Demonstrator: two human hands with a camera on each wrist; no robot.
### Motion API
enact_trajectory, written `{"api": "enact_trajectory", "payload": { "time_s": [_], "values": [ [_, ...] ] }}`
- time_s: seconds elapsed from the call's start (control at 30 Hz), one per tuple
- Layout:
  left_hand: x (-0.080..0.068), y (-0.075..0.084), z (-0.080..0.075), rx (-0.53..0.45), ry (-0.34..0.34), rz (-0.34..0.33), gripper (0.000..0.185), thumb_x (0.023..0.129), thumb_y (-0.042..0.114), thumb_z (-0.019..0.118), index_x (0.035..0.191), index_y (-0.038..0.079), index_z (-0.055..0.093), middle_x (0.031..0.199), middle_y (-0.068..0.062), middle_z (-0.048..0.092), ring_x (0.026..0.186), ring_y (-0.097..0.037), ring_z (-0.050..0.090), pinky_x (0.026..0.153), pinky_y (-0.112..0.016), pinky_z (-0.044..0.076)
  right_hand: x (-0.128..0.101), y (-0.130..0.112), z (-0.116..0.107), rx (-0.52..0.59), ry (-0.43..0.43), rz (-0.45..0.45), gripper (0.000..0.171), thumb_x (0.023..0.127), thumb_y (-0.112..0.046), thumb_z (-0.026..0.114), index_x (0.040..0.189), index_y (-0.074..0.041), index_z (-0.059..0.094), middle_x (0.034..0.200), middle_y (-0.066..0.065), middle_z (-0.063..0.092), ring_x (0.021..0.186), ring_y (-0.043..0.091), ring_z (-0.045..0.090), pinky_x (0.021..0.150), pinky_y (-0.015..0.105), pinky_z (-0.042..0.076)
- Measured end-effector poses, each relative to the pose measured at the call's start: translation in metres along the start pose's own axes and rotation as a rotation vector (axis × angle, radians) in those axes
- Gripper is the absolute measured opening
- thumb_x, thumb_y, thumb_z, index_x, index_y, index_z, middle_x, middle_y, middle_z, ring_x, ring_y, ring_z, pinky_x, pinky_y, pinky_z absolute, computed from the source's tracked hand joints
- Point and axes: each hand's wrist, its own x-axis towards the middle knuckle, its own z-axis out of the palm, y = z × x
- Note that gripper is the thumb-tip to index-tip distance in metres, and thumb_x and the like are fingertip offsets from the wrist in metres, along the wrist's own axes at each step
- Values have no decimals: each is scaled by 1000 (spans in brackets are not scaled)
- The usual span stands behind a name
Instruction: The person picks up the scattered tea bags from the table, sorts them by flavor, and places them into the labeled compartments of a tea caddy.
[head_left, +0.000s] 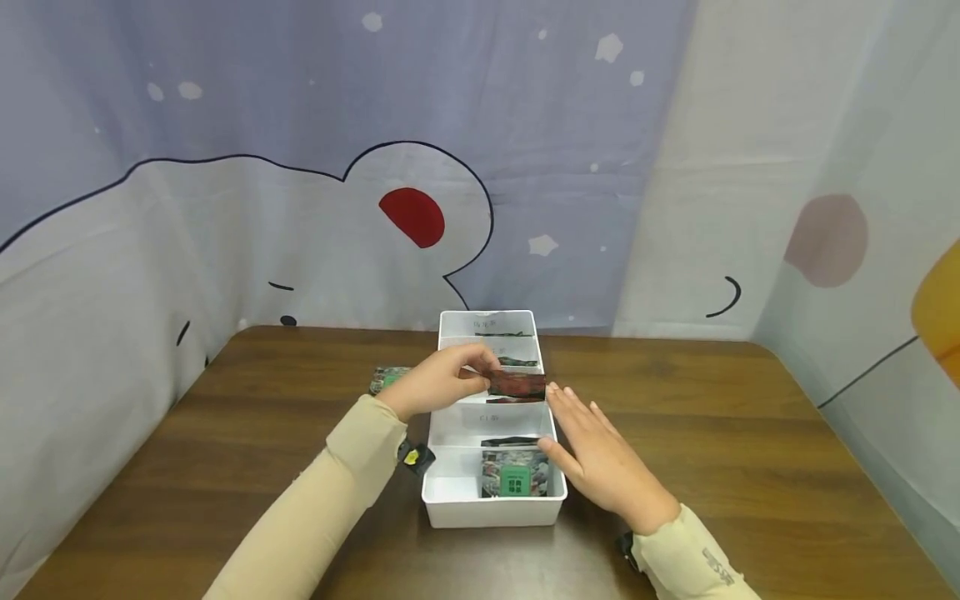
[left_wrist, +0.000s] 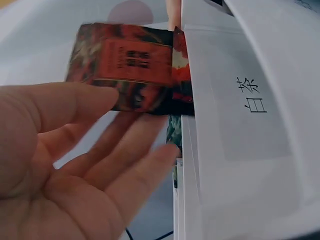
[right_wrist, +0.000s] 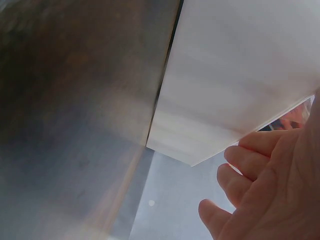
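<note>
A long white divided box [head_left: 495, 514] stands on the table, with handwritten labels on its dividers. Between thumb and fingers, my left hand [head_left: 447, 379] pinches a red tea packet [head_left: 517, 384] over a middle compartment. The left wrist view shows the red packet [left_wrist: 135, 62] beside a labelled white divider [left_wrist: 235, 150]. My right hand [head_left: 600, 458] lies along the box's right rim, fingers extended and holding nothing. In the right wrist view the right hand [right_wrist: 270, 175] is against the box's outer side [right_wrist: 220, 85]. A green tea packet [head_left: 516, 475] sits in the nearest compartment.
Another green packet [head_left: 388, 377] lies on the table left of the box, partly hidden by the left forearm. More packets [head_left: 517, 362] show in the far compartments. The brown wooden table [head_left: 712, 417] reaches back to a printed curtain [head_left: 555, 167].
</note>
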Motion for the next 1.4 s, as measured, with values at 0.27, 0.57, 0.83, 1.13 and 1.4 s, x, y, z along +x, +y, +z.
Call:
{"api": "enact_trajectory", "payload": {
  "time_s": [0.27,0.57,0.83,1.13,1.4],
  "values": [
    [-5,0,-5,12,-97,-33,22,103,8,56,122,5,66,122,-11,68,113,-20,62,105,-46,49,0,1,0,2,10,-4,69,107,-45,47,160,-4,29,164,12,30,152,31,24,122,57,19],
    [-20,-6,-24,-1,41,-24,24,104,12,54,123,7,69,119,-6,69,111,-21,65,103,-46,51,1,1,0,-13,17,-13,69,106,-45,47,159,-3,30,164,12,31,152,32,26,121,59,21],
    [-40,-42,-41,-45,310,-113,22,103,8,57,122,3,67,120,-15,69,113,-32,65,97,-48,54,3,0,0,-9,10,-16,69,106,-45,47,159,-3,30,164,13,31,152,32,26,122,57,19],
    [-58,-84,-49,-37,498,-292,29,103,6,53,131,-2,59,129,-23,63,111,-35,62,89,-42,57,1,1,-1,-13,7,-12,70,106,-45,47,159,-3,30,164,12,30,152,31,25,121,59,21],
    [-61,-99,-47,-34,507,-467,38,101,9,53,136,-8,54,131,-29,58,116,-40,59,90,-45,56,-3,1,-4,-14,10,-5,70,107,-45,47,159,-3,30,164,12,30,151,32,26,121,58,21]
  ]
}}
